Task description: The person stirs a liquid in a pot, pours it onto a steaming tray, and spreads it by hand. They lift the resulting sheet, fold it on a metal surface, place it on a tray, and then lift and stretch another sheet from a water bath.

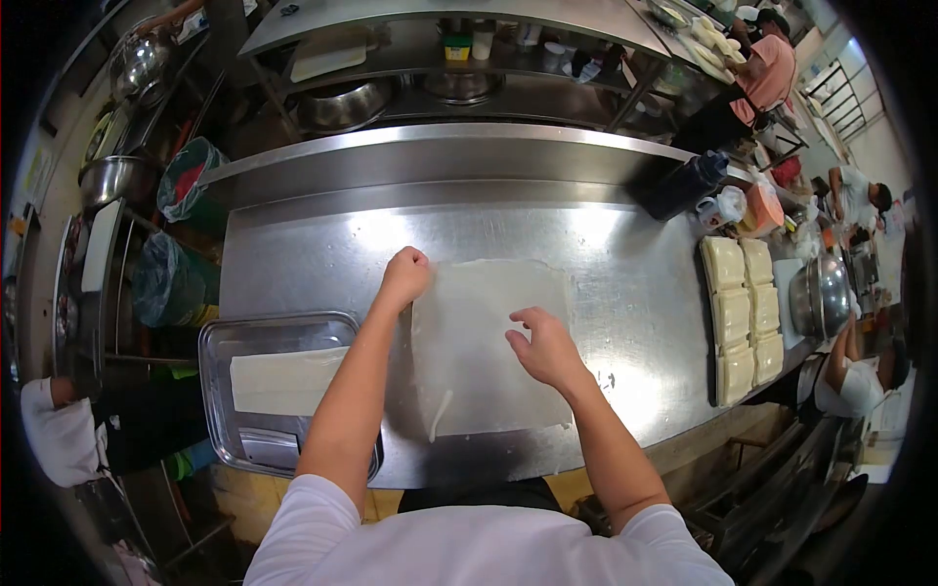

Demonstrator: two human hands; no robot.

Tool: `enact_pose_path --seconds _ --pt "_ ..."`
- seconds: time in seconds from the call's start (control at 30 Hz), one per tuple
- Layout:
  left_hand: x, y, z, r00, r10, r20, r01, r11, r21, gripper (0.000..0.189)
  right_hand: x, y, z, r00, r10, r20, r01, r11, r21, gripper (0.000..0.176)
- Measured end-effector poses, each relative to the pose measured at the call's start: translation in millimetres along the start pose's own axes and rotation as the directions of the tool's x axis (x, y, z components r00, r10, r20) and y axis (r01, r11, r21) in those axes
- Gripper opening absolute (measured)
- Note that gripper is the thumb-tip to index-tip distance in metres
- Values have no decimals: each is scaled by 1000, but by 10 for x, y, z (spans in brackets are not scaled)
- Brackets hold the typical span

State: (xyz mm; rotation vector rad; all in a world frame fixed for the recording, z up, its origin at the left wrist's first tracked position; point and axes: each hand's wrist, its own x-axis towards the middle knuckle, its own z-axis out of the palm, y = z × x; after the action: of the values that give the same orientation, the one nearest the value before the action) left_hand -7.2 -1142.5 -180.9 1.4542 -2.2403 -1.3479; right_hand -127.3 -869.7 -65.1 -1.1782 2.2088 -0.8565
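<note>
Stainless counter seen from above, with the dough sheet as the reference.

- **Left of the sheet:** a metal tray holds a pale folded stack that looks like the same dough.
- **Far left corner of the sheet:** the left hand is clenched, knuckles up and touching the edge. Whether it pinches the dough cannot be told.
- **Centre:** the sheet lies flat on the counter, roughly square, and so thin that the steel shows through.
- **Right half of the sheet:** the right hand rests on it, released, with bent fingers spread and grasping nothing.
- **Well right of the sheet:** folded dough squares lie in two rows, with a steel bowl beyond them.

The sheet appears light, limp and easily torn, and probably tacky. It seems best held at a corner or edge, with several fingers sharing the pull.
</note>
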Motion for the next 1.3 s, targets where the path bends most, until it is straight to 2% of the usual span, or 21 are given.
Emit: enact_pose_path --seconds 0.07,0.17,0.27,0.37,0.43,0.53,0.6,0.67,0.73,0.8,0.83,0.9,1.03,1.1,1.13,1.23,1.3 --pt "74 -70 79 997 -38 -71 29 991 -129 26 0 37 -8 1000 11 -3 -11 1000 8 28" --pt "-41 144 10 999 -7 -33 10 996 88 29 85 35 -35 999 26 20 -26 1000 -8 30" --pt "-5 221 -51 988 -18 151 -25 961 277 32 250 32 -40 999 15 44 -14 1000 -20 31" --pt "-8 375 -178 962 -99 256 7 941 338 28 538 13 -42 998 -19 55 22 997 -70 35" --pt "-101 458 -269 973 -56 223 -22 943 332 27 809 -6 -61 996 -54 76 64 989 -134 40" --pt "-291 597 -389 983 -19 185 -38 954 297 25 1257 -184 -65 991 -14 133 19 999 -38 39" --pt "-361 635 -439 984 10 176 -58 960 274 26 1576 -220 29 967 -64 246 90 991 -96 42" --pt "-378 643 -453 983 49 178 -94 962 257 26 1828 -216 156 915 -60 399 121 984 -129 43" --pt "-403 672 -481 984 45 171 -86 966 242 26 2006 -171 287 816 -5 578 109 983 -146 40" --pt "-400 657 -489 984 58 167 -98 966 241 26 2140 -103 350 678 201 707 44 949 -313 37" --pt "-389 637 -496 983 73 166 -113 963 245 27 2180 -68 375 592 305 746 26 918 -396 35" --pt "-346 588 -514 982 77 172 -118 963 243 27 2187 55 293 583 364 726 56 874 -482 32" --pt "-169 489 -508 981 42 192 -86 969 230 28 2111 229 -134 592 450 669 127 767 -629 32" --pt "-101 454 -479 980 32 195 -78 969 235 29 2013 412 -300 650 411 639 220 703 -676 30" --pt "-67 432 -454 980 28 196 -76 968 238 29 1954 532 -367 677 387 626 264 666 -698 29" --pt "22 339 -366 974 27 227 -89 959 269 30 1768 1014 -415 827 241 509 253 648 -719 21" --pt "76 286 -310 969 32 243 -102 955 279 31 1624 1143 -481 889 86 450 268 699 -663 18"
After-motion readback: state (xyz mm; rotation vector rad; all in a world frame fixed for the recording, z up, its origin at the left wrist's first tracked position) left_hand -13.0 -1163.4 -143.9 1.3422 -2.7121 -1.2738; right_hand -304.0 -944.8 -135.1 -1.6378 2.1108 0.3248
